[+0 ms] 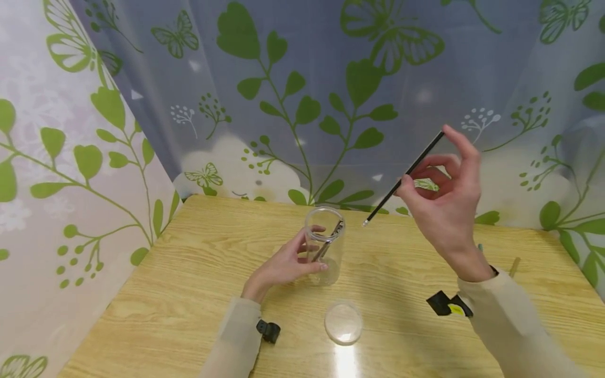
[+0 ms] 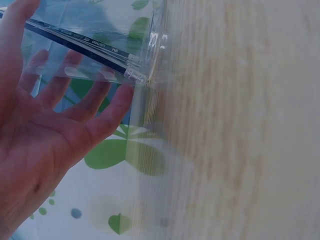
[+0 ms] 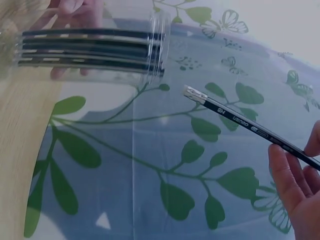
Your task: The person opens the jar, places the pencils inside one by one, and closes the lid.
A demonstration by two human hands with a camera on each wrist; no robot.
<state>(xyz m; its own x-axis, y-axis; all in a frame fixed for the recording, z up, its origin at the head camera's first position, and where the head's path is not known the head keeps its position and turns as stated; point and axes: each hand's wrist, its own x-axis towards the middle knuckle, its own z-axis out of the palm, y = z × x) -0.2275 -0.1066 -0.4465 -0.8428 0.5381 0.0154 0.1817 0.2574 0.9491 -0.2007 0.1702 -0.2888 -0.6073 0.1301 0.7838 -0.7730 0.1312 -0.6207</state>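
A clear jar [image 1: 332, 273] stands on the wooden table, with several dark pencils [image 3: 90, 47] leaning inside it. My left hand [image 1: 290, 261] holds the jar from its left side, thumb in front and fingers behind. Above and to the right, my right hand [image 1: 446, 210] pinches a black pencil [image 1: 386, 198] in the air. This pencil slants, its white eraser end [image 3: 192, 94] pointing down and left towards the jar's mouth, apart from the rim. In front of the jar, a clear round lid [image 1: 343, 324] lies flat.
The wooden table [image 1: 198, 273] meets a leaf-patterned cloth [image 1: 293, 157] at the back and another patterned cloth [image 1: 80, 205] on the left. Beyond my right wrist lie a thin brownish stick [image 1: 514, 266] and a small teal tip [image 1: 480, 247], mostly hidden.
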